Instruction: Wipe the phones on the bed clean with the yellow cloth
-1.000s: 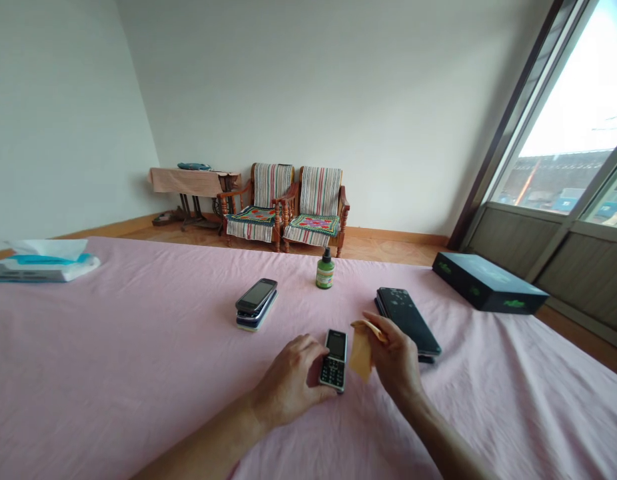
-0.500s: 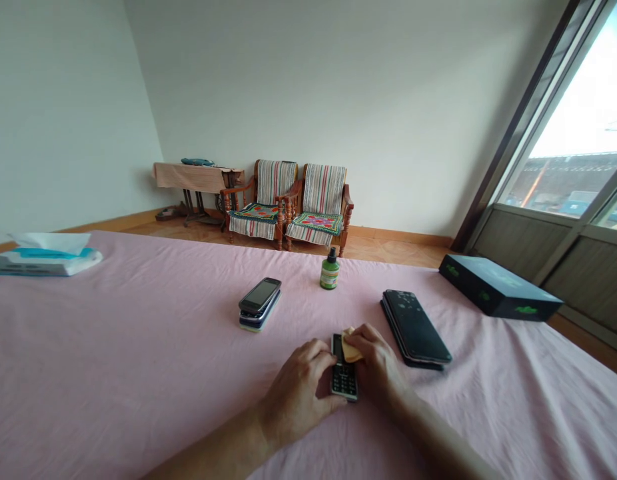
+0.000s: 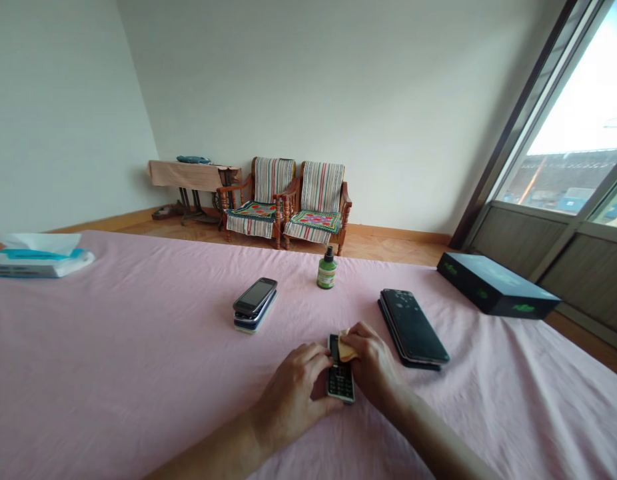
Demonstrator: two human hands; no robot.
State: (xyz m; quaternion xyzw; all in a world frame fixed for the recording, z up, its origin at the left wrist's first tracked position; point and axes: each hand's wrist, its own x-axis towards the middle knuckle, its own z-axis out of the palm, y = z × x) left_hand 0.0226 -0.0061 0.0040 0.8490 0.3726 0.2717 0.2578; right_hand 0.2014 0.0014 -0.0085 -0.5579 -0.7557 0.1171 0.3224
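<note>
Pink cloth [image 3: 153, 347], green btl [image 3: 326, 274], blk box [image 3: 498, 285] w/ green marks, striped chair covers [image 3: 322, 187].

1. Bedspread [image 3: 138, 360], lower frame: matt cloth, wrinkled.
2. Keypad phone [image 3: 341, 385], lower centre: dark face, silvery rim.
3. Yellow wipe [image 3: 345, 351], lower centre: matt, cloth-like.
4. Large black device [image 3: 416, 330], right of centre: smooth, glossy, pale-flecked.
5. Green bottle [image 3: 326, 275], centre: smooth plastic.
6. Black box [image 3: 498, 287], right: smooth, low sheen.
7. Armchairs [image 3: 346, 200], upper centre: polished wood, striped cloth covers.
</note>
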